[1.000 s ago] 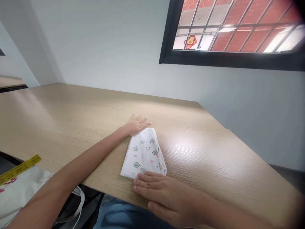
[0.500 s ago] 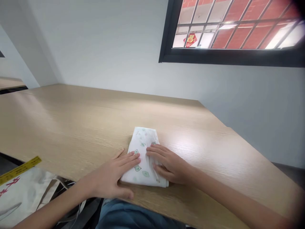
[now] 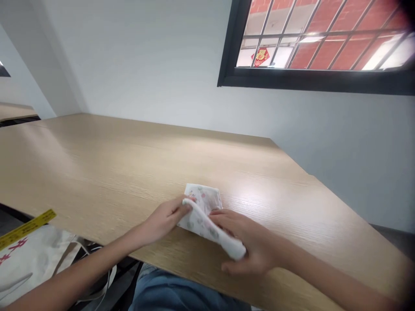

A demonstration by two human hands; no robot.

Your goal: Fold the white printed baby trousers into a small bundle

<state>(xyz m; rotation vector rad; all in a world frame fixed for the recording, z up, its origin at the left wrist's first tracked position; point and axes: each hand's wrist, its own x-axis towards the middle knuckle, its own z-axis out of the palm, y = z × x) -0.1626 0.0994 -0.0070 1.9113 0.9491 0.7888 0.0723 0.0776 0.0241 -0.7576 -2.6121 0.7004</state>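
Note:
A folded white cloth (image 3: 202, 222) with small green and pink prints is on the table in front of me. Its near edge is lifted and bent up toward the far part, which lies flat. My left hand (image 3: 171, 214) pinches the left corner of the raised edge between thumb and fingers. At the right end of the fold, my right hand (image 3: 244, 239) grips the cloth, its fingers on the far side and its thumb below on the near side.
The wooden table (image 3: 129, 160) reaches to a white wall (image 3: 145, 60) with a barred window (image 3: 311, 43). At lower left, a white bag (image 3: 35, 255) with red lettering hangs by the table edge, beside a yellow strip (image 3: 29, 226). My legs are under the near edge.
Both hands lay flat on the cloth before; now they hold its near edge, which has been lifted and folded away from me. Its far end sits slightly closer to me.

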